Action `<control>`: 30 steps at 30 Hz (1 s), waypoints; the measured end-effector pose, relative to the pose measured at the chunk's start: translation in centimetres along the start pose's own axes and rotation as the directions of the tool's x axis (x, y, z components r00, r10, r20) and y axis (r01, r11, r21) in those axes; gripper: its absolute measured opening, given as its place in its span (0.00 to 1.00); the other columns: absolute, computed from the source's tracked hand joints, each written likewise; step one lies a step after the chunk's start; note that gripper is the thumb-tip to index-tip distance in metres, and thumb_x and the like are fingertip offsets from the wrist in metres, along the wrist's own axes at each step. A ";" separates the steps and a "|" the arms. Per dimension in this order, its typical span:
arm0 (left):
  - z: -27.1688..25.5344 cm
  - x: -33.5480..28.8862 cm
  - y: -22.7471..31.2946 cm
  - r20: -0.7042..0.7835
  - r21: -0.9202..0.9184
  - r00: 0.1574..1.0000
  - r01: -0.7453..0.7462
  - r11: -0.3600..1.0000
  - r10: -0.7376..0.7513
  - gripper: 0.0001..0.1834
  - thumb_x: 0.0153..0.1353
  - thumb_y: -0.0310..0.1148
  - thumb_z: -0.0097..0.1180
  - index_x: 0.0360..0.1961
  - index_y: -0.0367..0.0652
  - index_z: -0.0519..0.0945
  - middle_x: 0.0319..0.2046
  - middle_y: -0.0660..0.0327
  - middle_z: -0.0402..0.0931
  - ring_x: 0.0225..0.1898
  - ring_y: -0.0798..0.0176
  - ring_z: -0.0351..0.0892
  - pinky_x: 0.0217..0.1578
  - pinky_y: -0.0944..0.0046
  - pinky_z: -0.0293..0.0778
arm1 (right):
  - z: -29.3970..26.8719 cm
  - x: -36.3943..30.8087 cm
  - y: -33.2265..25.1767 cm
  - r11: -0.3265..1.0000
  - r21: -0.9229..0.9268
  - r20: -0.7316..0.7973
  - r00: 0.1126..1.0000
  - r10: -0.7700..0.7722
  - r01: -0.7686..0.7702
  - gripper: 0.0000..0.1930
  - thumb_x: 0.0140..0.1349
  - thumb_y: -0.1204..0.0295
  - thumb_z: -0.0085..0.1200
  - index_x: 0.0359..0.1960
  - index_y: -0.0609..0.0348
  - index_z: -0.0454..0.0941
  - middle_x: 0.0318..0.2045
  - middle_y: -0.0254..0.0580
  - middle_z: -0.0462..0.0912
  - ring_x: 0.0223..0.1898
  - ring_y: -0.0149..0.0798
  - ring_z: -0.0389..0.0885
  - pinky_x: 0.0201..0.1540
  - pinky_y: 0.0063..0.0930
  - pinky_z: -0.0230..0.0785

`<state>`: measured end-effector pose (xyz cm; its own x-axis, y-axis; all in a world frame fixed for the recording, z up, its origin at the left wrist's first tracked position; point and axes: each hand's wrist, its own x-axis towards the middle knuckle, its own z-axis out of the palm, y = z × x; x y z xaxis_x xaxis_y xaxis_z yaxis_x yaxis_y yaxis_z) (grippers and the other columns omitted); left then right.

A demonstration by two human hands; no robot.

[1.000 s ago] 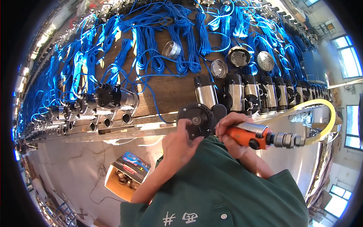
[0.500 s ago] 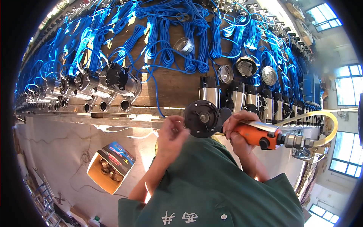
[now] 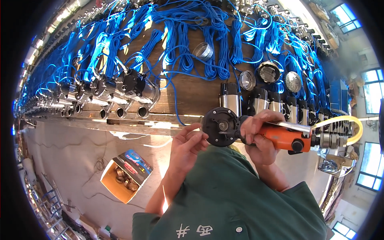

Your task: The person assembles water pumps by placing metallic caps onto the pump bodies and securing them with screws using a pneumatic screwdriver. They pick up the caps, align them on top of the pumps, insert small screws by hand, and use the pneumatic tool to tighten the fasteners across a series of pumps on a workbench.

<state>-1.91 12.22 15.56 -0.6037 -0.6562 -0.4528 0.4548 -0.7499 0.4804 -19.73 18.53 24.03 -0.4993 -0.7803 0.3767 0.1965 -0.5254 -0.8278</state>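
Black round flanged housing (image 3: 221,127): at counter's (image 3: 192,100) near edge, screwed face toward camera. Orange pneumatic tool (image 3: 282,138): immediately right, right grip (image 3: 260,140) clenched around its body. Left grip (image 3: 186,148): fingers curled at housing's left rim; cannot tell whether anything pinched. Yellow hose (image 3: 355,134): extends from tool's rear fitting. Beyond: steel-cased motors (image 3: 230,102), blue cable coils (image 3: 186,54). Floor (image 3: 80,160): carton (image 3: 141,163) containing metal rings (image 3: 127,180).

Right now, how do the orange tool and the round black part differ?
Shape: the orange tool is elongated with a silver bar; the round black part is a disc with screws.
Hold: the right hand grips the orange tool; the left hand is near the round black part's edge, contact unclear.
Connection: a pale yellow hose runs from the orange tool; none shows on the round black part.
Each has a hand close by.
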 end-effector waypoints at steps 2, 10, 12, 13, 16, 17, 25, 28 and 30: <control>0.3 0.0 -0.3 0.009 -0.027 1.000 -0.007 1.000 0.007 0.11 0.62 0.25 0.54 0.45 0.35 0.78 0.33 0.52 0.80 0.30 0.63 0.81 0.28 0.69 0.77 | 1.1 0.3 0.1 0.997 0.070 -0.007 0.999 0.033 -0.033 0.21 0.47 0.80 0.46 0.47 0.59 0.65 0.31 0.41 0.70 0.21 0.32 0.69 0.32 0.31 0.66; 0.7 -0.3 -1.3 0.039 -0.072 0.999 0.034 0.997 -0.032 0.10 0.62 0.27 0.55 0.43 0.35 0.79 0.30 0.56 0.80 0.28 0.65 0.79 0.27 0.68 0.75 | 1.7 0.4 0.9 0.996 0.082 0.017 0.999 0.029 -0.030 0.25 0.43 0.93 0.39 0.45 0.59 0.63 0.27 0.43 0.71 0.22 0.33 0.71 0.29 0.28 0.69; 0.7 -0.5 -1.2 0.043 -0.048 0.999 0.031 0.998 -0.029 0.10 0.62 0.28 0.55 0.43 0.35 0.79 0.30 0.55 0.80 0.28 0.64 0.79 0.27 0.68 0.75 | 1.8 0.4 1.0 0.996 0.089 0.004 1.000 0.018 -0.018 0.25 0.43 0.93 0.39 0.45 0.59 0.63 0.27 0.43 0.72 0.22 0.33 0.71 0.28 0.28 0.69; 0.7 -0.5 -1.2 0.041 -0.035 0.999 0.029 0.999 -0.027 0.10 0.63 0.28 0.55 0.43 0.35 0.79 0.30 0.55 0.79 0.27 0.64 0.79 0.27 0.67 0.75 | 1.9 0.3 1.0 0.995 0.096 -0.003 1.000 0.014 -0.014 0.25 0.43 0.93 0.40 0.44 0.59 0.63 0.27 0.43 0.72 0.22 0.33 0.71 0.28 0.28 0.69; 0.4 -0.4 -1.2 0.059 -0.032 0.996 0.067 0.997 -0.065 0.10 0.63 0.29 0.55 0.42 0.35 0.79 0.30 0.55 0.79 0.27 0.64 0.79 0.27 0.67 0.75 | 2.1 0.2 0.8 0.993 0.086 -0.027 0.996 0.086 -0.083 0.20 0.47 0.80 0.46 0.45 0.60 0.65 0.29 0.41 0.69 0.20 0.31 0.69 0.30 0.31 0.68; 0.5 -0.5 -1.1 0.050 -0.023 0.996 0.073 0.997 -0.072 0.09 0.63 0.29 0.55 0.41 0.35 0.79 0.29 0.56 0.79 0.26 0.65 0.78 0.26 0.69 0.74 | 2.0 0.2 0.8 0.991 0.089 -0.027 0.994 0.106 -0.103 0.20 0.47 0.80 0.46 0.45 0.60 0.65 0.29 0.41 0.69 0.20 0.31 0.69 0.30 0.31 0.68; 1.6 0.7 0.1 0.109 0.548 0.979 -0.203 0.811 0.172 0.11 0.62 0.25 0.52 0.45 0.35 0.80 0.20 0.70 0.68 0.21 0.78 0.64 0.22 0.76 0.59 | 1.6 0.6 2.6 0.995 0.044 -0.012 0.996 0.088 -0.088 0.19 0.47 0.89 0.44 0.43 0.62 0.64 0.27 0.43 0.73 0.23 0.31 0.72 0.29 0.24 0.69; 0.4 1.6 -0.2 0.216 0.683 0.955 -0.297 0.667 0.205 0.14 0.56 0.20 0.55 0.44 0.36 0.81 0.19 0.76 0.58 0.21 0.81 0.54 0.23 0.76 0.53 | 0.9 0.5 4.1 0.993 -0.062 0.052 0.993 0.103 -0.099 0.18 0.49 0.87 0.45 0.44 0.63 0.65 0.28 0.41 0.74 0.25 0.29 0.73 0.30 0.22 0.69; -0.1 1.9 -0.3 0.226 0.715 0.954 -0.299 0.631 0.196 0.18 0.52 0.19 0.59 0.47 0.37 0.79 0.18 0.76 0.56 0.21 0.81 0.53 0.24 0.76 0.53 | 1.0 0.5 4.3 0.989 -0.114 0.096 0.989 0.108 -0.097 0.18 0.49 0.87 0.46 0.44 0.64 0.65 0.27 0.41 0.74 0.25 0.29 0.73 0.30 0.22 0.70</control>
<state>-3.11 11.25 14.46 -0.6350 -0.7541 -0.1679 -0.0006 -0.2168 0.9762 -18.33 15.55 21.08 -0.3915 -0.8615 0.3232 0.1461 -0.4050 -0.9026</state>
